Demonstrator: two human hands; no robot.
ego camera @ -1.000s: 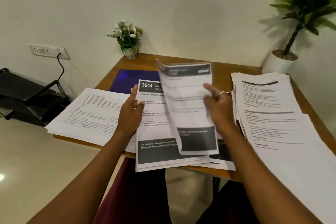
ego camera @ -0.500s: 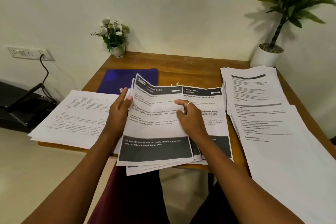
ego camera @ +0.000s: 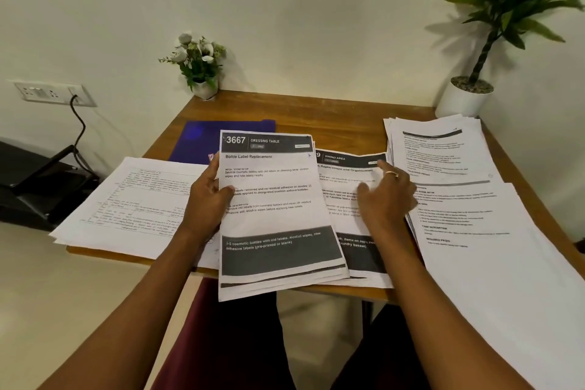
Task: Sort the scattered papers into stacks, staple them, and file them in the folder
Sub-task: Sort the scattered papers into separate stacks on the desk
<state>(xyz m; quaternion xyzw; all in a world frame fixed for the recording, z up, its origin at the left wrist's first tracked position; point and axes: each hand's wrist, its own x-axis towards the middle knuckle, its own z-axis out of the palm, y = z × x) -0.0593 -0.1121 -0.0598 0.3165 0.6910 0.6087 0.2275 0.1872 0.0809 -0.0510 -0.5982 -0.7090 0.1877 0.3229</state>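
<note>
Broadly, a wooden table (ego camera: 332,117) against a pale wall carries nearly everything. Its right side is covered by a long spread of printed sheets (ego camera: 474,231) that overhangs the near edge; headings such as "TASK DESCRIPTION" and "REQUIRED PROPS" can be made out, but the finer print is too small to read. On the left lies a pile of ruled table sheets (ego camera: 136,199) with small writing that cannot be read. Between them, the "3667" stack (ego camera: 275,222) juts past the table's near edge; its top page has a dark header reading "3667 DRESSING TABLE", the title "Bottle Label Replacement", and a dark lower band that mentions cosmetic bottles with old labels, alcohol wipes and new adhesive labels. Just to its right, partly tucked beneath it, lies the "DINING AREA" sheet (ego camera: 345,168), with "Replacement and Organization" legible. A blue folder (ego camera: 202,139) lies flat behind the stack, partly covered by it. A tall potted plant (ego camera: 465,98) stands at the far right corner. The left hand (ego camera: 207,199) grips the "3667" stack's left edge, thumb curled on top. The right hand (ego camera: 386,196), blurred, is spread palm down, fingers loose, over the "DINING AREA" sheet, holding nothing. A small flower pot (ego camera: 202,73) sits at the far left corner, and a ring (ego camera: 392,173) shows on one right finger.
</note>
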